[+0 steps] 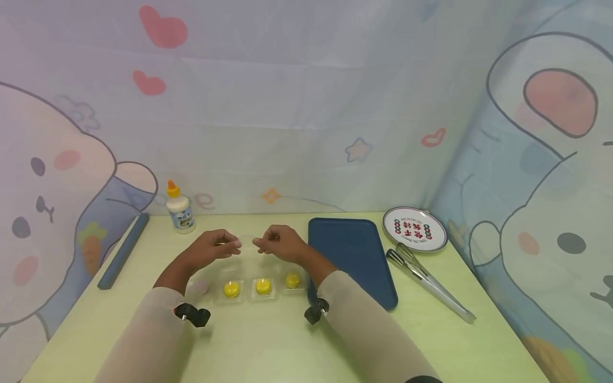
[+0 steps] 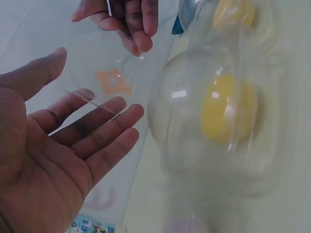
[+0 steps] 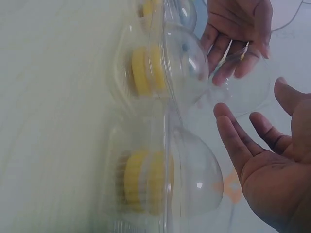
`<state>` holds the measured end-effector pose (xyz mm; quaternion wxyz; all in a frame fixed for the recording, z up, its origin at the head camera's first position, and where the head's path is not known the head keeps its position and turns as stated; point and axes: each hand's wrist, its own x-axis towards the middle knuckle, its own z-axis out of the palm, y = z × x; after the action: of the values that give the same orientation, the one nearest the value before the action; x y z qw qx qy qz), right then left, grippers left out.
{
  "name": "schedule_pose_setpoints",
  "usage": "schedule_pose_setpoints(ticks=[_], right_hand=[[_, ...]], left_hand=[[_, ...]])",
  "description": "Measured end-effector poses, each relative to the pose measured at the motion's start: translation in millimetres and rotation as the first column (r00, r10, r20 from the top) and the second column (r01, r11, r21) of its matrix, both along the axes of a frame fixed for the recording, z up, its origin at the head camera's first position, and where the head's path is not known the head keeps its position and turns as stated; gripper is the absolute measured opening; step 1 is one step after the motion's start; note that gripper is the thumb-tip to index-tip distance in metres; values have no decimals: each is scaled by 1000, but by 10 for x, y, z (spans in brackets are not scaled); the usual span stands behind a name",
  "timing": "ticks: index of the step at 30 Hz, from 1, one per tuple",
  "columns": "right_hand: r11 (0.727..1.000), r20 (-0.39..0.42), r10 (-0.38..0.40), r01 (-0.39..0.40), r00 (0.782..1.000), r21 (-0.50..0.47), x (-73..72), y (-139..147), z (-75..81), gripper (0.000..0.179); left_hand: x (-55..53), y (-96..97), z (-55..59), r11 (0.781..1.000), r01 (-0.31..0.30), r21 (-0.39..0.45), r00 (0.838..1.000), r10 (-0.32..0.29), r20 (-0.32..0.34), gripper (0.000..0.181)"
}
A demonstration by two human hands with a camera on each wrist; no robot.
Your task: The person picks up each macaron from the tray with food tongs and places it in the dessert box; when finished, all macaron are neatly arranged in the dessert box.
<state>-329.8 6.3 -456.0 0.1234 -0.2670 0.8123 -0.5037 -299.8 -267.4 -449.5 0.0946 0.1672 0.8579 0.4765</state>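
Observation:
Between my two hands is a thin clear plastic dome (image 2: 92,63), round-rimmed and see-through. My left hand (image 1: 213,249) holds its near rim with thumb and fingers, the fingers fairly long along the edge in the left wrist view. My right hand (image 1: 284,244) holds the opposite side, thumb and fingertips at the rim in the right wrist view. Below them three clear plastic boxes stand in a row, each with a yellow macaron: the left macaron (image 1: 232,289), the middle macaron (image 1: 263,286) and the right macaron (image 1: 292,280). Domed lids rise over them.
Right of the boxes lies a dark blue tray (image 1: 349,250), partly behind my right forearm. Beyond it are a printed plate (image 1: 414,229) and metal tongs (image 1: 431,284). At the left are a glue bottle (image 1: 181,213), a grey-blue bar (image 1: 123,252) and a pale pink item (image 1: 197,288) beside my left wrist.

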Motion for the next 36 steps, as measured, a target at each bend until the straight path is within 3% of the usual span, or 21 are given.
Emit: schedule_pose_setpoints(ticks=[8,16,23,28,36], right_hand=[[999,-7,42,-42,999,-13,101,-163,53,24],[996,11,87,-86,996,-32,229,-395,0,40],[995,-118,21,-9,993,102,411,-644,-25,43],[976,-163,-14,49,987,214,537,-812,-43,47],[939,-261,20,72,965,337,653,-1013,-129,53]], left_hand=[[196,-220,64,999,-15,-45,1000,15,-6,49],[333,-350,98,998,-5,-61,996,0,-93,57],[511,-507,30,995,-13,-97,975,-8,-220,62],[661,-638,-11,992,-46,-115,977,21,-213,65],[794,-763,-66,982,-74,-173,981,40,-191,65]])
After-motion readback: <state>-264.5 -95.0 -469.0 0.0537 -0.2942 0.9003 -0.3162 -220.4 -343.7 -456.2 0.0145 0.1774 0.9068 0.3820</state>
